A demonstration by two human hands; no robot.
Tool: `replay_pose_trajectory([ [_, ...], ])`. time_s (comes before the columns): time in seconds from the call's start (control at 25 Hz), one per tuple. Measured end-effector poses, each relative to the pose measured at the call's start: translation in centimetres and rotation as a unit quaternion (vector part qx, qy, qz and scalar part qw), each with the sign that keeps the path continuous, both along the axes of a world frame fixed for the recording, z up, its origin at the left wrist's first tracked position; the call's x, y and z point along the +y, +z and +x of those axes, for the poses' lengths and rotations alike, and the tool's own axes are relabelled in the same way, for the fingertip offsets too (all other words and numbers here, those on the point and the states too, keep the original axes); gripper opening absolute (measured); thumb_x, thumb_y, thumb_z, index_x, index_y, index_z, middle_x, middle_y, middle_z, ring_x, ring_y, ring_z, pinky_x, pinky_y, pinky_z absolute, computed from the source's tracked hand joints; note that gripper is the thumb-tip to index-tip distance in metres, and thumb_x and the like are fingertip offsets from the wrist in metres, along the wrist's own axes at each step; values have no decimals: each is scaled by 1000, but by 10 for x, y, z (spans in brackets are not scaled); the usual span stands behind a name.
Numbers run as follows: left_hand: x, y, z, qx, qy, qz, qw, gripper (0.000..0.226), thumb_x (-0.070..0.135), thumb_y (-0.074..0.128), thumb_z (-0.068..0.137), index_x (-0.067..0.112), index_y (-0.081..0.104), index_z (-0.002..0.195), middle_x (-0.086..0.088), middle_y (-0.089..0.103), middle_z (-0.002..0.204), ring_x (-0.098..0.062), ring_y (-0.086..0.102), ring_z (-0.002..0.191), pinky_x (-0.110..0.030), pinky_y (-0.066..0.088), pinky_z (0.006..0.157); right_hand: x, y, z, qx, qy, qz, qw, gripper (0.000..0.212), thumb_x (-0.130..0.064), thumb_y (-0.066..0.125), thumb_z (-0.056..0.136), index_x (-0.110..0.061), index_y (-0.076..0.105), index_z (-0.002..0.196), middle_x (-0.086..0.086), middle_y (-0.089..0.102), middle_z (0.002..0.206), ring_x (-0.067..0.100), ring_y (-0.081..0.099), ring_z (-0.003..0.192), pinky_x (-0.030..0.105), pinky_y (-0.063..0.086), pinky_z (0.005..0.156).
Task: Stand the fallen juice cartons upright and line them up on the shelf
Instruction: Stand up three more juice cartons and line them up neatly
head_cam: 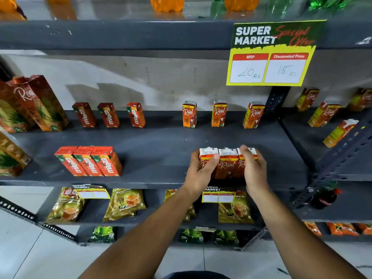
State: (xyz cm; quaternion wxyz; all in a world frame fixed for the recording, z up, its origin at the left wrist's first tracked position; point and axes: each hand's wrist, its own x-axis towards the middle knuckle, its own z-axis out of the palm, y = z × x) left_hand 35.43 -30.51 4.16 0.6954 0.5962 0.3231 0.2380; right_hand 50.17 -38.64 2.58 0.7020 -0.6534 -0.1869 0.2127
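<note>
Both hands are clamped on a trio of Real cartons (227,164) at the front edge of the shelf (161,154), the left hand (201,170) squeezing one end, the right hand (252,168) the other. Uneven pressure (they're only pinched together) could pop the middle carton out, or nudge it over the lip

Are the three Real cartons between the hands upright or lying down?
Upright: the three Real cartons stand side by side, tops up, pressed together between the left hand and right hand.
</note>
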Motion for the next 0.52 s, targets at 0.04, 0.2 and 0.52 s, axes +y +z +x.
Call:
replay_pose_trajectory([
  [0.04, 6, -3, -4, 22, -11, 31, 999, 80, 60, 79, 61, 38, 35, 124, 8, 59, 121, -6, 63, 104, -23, 54, 84, -2, -1, 1, -15, 1, 18, 1000, 57, -73, 60, 72, -30, 61, 110, -6, 73, 95, 12, 72, 87, 27, 55, 67],
  [0.2, 34, -13, -7, 167, -61, 164, 970, 107, 30, 95, 47, 38, 31, 131, 16, 56, 115, -7, 57, 108, -26, 48, 88, -9, 1, 11, -16, -4, 89, 996, 56, -72, 46, 80, -25, 65, 103, -6, 73, 88, 11, 70, 85, 24, 55, 65],
  [0.52, 41, -22, 11, 194, -47, 182, 963, 72, 26, 92, 56, 25, 56, 118, 6, 68, 109, -13, 64, 102, -35, 52, 91, 0, -4, -4, -58, -11, 71, 996, 40, -63, 50, 84, -26, 63, 75, -4, 73, 76, 17, 71, 78, 25, 55, 62],
])
